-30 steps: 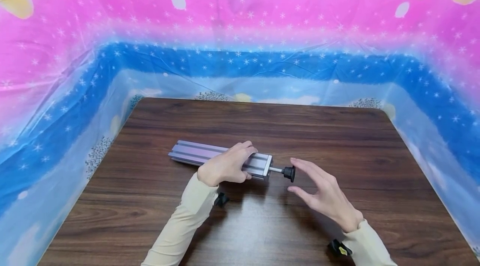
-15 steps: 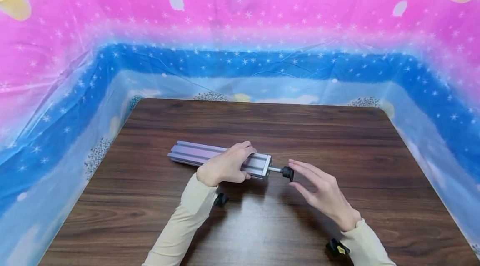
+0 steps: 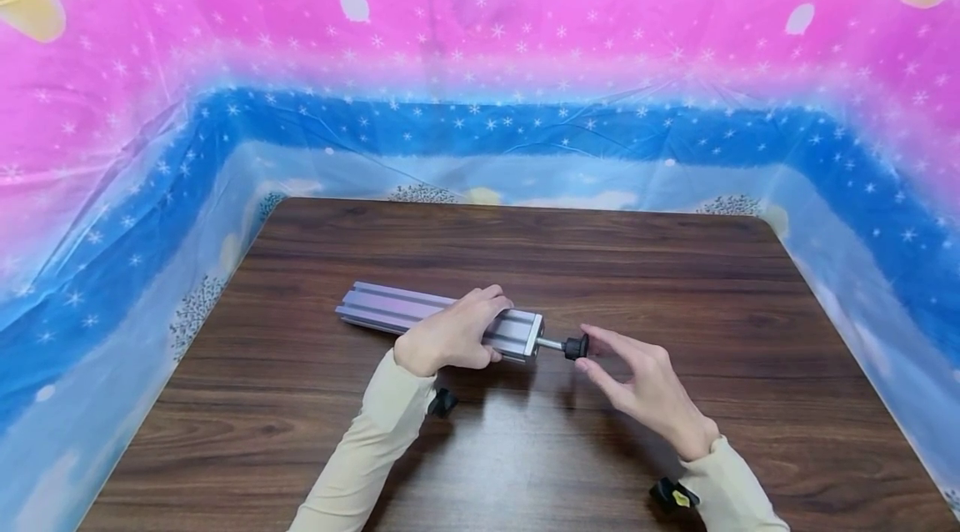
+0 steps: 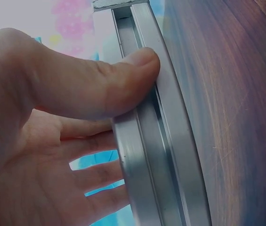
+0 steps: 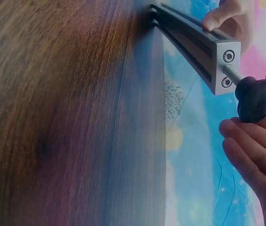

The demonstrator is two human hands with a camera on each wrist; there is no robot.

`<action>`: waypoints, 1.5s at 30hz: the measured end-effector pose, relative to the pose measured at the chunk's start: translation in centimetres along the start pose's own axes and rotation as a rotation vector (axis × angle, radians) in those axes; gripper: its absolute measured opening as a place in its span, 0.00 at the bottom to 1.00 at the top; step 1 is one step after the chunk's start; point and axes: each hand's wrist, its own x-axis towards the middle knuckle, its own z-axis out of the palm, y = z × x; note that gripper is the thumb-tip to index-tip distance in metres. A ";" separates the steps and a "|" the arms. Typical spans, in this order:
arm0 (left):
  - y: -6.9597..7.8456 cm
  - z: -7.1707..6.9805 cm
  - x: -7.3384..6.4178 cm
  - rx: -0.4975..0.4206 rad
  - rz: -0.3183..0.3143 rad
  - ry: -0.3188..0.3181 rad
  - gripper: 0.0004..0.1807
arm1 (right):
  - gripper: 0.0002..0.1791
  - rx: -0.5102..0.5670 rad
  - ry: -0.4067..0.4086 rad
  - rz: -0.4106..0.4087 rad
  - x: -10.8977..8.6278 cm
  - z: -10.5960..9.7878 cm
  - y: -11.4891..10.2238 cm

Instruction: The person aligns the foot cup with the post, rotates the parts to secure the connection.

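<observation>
A silver slotted aluminium extrusion (image 3: 397, 305) lies left of centre, one end toward the right. My left hand (image 3: 453, 333) grips it from above; in the left wrist view the thumb presses along the slotted side and the fingers are on the far side. From its end plate (image 5: 221, 67), fixed with two screws, sticks out a threaded rod (image 3: 551, 343) bearing a black levelling foot (image 5: 254, 101). Thumb and fingers of my right hand (image 3: 647, 378) pinch this foot at its rim. Part of the extrusion is hidden under the left hand.
The dark wood-grain table (image 3: 600, 265) has rounded far corners. A pink and blue patterned cloth (image 3: 555, 127) hangs around its back and sides. Black wrist mounts (image 3: 442, 403) sit at both cuffs.
A second ago the right thumb and fingers stood spread around the black foot; now they have come in on it. The foot's tilt has shifted slightly. The left hand stays put.
</observation>
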 end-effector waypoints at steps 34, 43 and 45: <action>-0.1 0.0 0.1 -0.001 -0.013 -0.008 0.28 | 0.24 0.026 0.097 -0.209 0.3 0.4 0.1; -0.1 0.0 0.0 -0.002 -0.005 -0.001 0.28 | 0.28 -0.009 0.016 -0.030 -0.1 0.2 0.0; -0.1 0.0 0.0 -0.003 -0.006 -0.003 0.28 | 0.26 -0.017 -0.005 0.013 0.0 0.1 -0.1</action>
